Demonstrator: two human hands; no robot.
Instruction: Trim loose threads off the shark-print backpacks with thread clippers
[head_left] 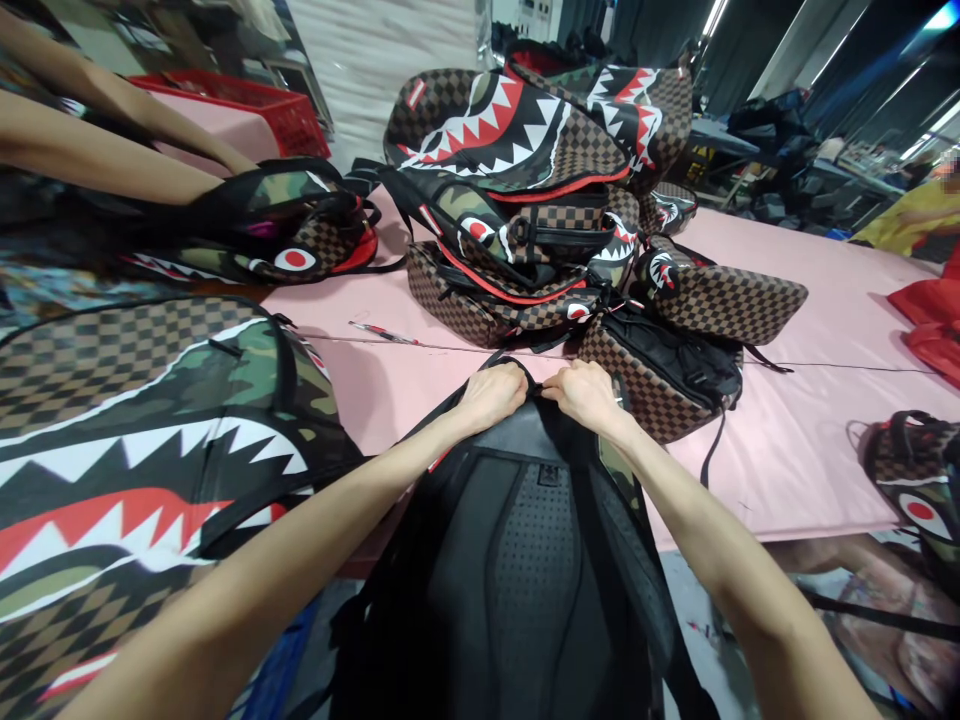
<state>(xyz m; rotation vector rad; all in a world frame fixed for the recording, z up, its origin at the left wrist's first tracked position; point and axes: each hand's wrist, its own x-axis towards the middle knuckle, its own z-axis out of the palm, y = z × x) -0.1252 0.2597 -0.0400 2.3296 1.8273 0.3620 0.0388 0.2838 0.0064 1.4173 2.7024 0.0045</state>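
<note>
A black backpack (536, 560) with a perforated, padded back panel stands right in front of me, its back side facing me. At its top edge my left hand (496, 393) is closed on the rim. Close beside it, my right hand (585, 393) pinches the same top edge, near the base of the straps. Both hands' fingertips are partly hidden, so which seam or zip they hold cannot be made out. A strip of camouflage fabric shows along the backpack's right side.
Shark-mouth checkered backpacks (510, 140) are piled on the pink table (795, 450). Another large backpack (150, 450) is close on my left. A pen (384, 333) lies on the table. Across at left, a co-worker's arms (112, 140) reach into a bag (292, 225). A red crate (240, 100) stands behind.
</note>
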